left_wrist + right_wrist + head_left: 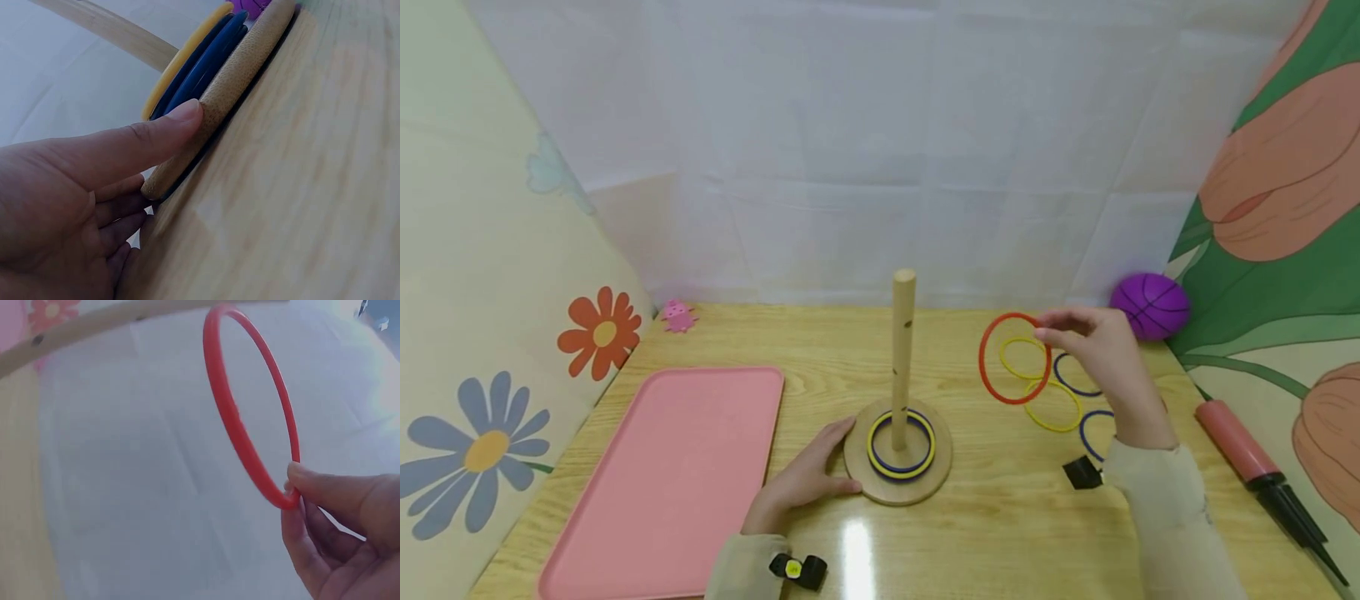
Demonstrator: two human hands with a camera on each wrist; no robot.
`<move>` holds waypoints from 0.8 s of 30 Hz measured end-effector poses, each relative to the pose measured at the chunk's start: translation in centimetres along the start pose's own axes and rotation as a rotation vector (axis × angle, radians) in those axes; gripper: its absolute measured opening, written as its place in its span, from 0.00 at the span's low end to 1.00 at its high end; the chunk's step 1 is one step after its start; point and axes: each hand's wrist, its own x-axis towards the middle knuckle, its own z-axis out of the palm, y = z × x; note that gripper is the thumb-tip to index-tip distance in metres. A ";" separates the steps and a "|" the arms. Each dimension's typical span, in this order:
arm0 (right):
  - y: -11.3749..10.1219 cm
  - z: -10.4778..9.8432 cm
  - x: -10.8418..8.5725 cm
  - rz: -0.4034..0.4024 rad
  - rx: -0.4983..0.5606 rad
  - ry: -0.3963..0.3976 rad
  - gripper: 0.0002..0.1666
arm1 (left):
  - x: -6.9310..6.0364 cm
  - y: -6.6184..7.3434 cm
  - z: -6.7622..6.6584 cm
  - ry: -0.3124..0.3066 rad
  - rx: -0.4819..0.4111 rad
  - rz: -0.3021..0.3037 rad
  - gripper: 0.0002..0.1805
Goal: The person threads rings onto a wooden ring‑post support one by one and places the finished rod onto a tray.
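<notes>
**Red ring point(232, 419) up in the right hand point(1105, 354), beside the post point(903, 350)**

Table point(985, 517) backs onto a white cloth point(865, 150). Tray point(677, 475) fills the left side; a strip of wood runs between its right edge and the round base point(898, 493). More wood lies right of the base, as far as the loose rings point(1054, 430), two yellow and two blue in sight, partly behind the right arm. Ball point(1150, 306) at the back right corner; pump point(1240, 442) along the right edge.

Right hand raised above the table, wrist bent, thumb and fingertips pinching the ring at one side. Left hand point(808, 471) low, fingers spread and relaxed, thumb laid against the base's rim.

Red ring: thin, smooth, glossy, tipped nearly on edge, well apart from the post. Post upright, pale wood, small dark marks. Round its foot, a yellow ring point(178, 57) on top of blue point(205, 61), flat on the base.
</notes>
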 end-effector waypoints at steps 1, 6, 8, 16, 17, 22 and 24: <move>-0.8 0.2 0.2 -0.004 0.021 0.005 0.18 | 0.0 0.0 0.0 0.000 -0.002 -0.002 0.54; -4.1 1.1 0.8 -0.039 0.165 0.028 0.12 | -0.1 0.0 0.0 0.004 -0.009 -0.006 0.54; -5.2 1.6 1.1 -0.056 0.243 0.041 0.08 | -0.1 0.0 0.0 0.005 -0.009 -0.005 0.54; -8.1 3.6 1.6 -0.130 0.400 0.066 0.07 | 0.0 -0.2 0.1 0.008 -0.008 -0.001 0.54; -8.2 3.9 1.7 -0.137 0.406 0.066 0.07 | 0.0 -0.2 0.1 0.008 -0.008 0.000 0.54; -8.5 5.2 2.3 -0.137 0.427 0.049 0.09 | -0.1 -0.1 0.2 0.010 -0.006 0.013 0.54; -8.3 5.6 2.5 -0.116 0.407 0.038 0.12 | -0.1 0.0 0.2 0.006 -0.006 0.014 0.54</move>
